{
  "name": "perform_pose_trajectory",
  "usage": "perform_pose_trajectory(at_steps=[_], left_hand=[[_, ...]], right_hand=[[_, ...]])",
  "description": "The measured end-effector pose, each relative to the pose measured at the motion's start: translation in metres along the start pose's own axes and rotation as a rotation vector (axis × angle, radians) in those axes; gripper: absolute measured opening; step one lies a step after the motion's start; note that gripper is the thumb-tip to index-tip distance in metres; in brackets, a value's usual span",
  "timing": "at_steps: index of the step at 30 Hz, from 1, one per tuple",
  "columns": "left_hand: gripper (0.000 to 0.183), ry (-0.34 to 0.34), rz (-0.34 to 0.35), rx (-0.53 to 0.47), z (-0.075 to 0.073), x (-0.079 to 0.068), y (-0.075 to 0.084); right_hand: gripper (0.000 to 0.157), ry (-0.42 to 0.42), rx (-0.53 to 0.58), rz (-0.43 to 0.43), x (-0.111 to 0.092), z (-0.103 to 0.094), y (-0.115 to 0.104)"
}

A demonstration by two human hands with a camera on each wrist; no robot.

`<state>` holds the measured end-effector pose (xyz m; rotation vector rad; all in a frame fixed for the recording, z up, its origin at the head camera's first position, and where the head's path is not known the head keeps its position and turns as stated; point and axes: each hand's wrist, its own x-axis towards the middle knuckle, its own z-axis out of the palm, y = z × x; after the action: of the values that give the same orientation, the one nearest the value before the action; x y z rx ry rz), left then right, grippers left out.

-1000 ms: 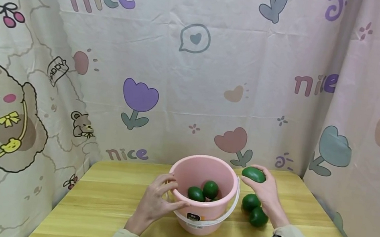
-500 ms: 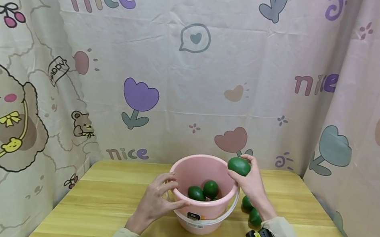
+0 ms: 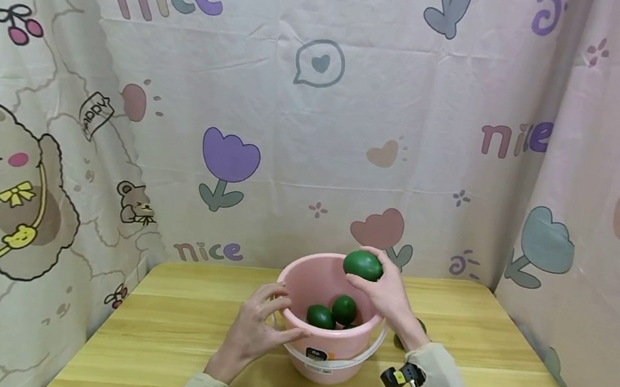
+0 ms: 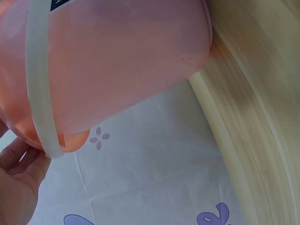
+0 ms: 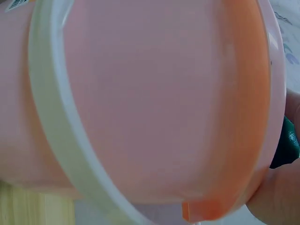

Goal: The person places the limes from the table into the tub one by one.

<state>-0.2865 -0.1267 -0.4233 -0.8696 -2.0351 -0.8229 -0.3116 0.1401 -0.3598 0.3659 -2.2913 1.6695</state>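
A pink bucket (image 3: 324, 344) with a white handle (image 3: 367, 358) stands upright on the table. My left hand (image 3: 255, 328) grips its left rim, fingers at the edge and thumb along the front. In the left wrist view, fingertips (image 4: 35, 164) touch the rim by the handle's end. My right hand (image 3: 388, 290) holds a dark green oval fruit (image 3: 363, 265) over the bucket's back right opening. The right wrist view shows part of this fruit (image 5: 286, 145), mostly hidden behind the rim. Inside the bucket lie green fruits (image 3: 321, 317); a further piece is barely visible beneath them.
More green fruit (image 3: 422, 327) lies on the wooden table (image 3: 177, 333) right of the bucket, mostly hidden by my right forearm. A printed curtain (image 3: 317, 141) hangs behind the table and along both sides.
My right hand has carried the green fruit leftward, from beside the bucket to over its opening. Its forearm now covers most of the fruit on the table. The left hand stays at the rim.
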Motion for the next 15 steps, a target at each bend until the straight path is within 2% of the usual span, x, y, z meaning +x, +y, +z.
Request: perform_pose_trajectory(at_steps=[6,15], left_hand=[[0.047,-0.001,-0.007,-0.004,-0.001,0.0,0.0],[0.049,-0.003,-0.006,0.002,0.0,-0.001,-0.001]], right_hand=[[0.066,-0.001,0.023,0.017,0.001,0.01,-0.005],[0.06,-0.022,0.002,-0.05,0.0,0.02,-0.007]])
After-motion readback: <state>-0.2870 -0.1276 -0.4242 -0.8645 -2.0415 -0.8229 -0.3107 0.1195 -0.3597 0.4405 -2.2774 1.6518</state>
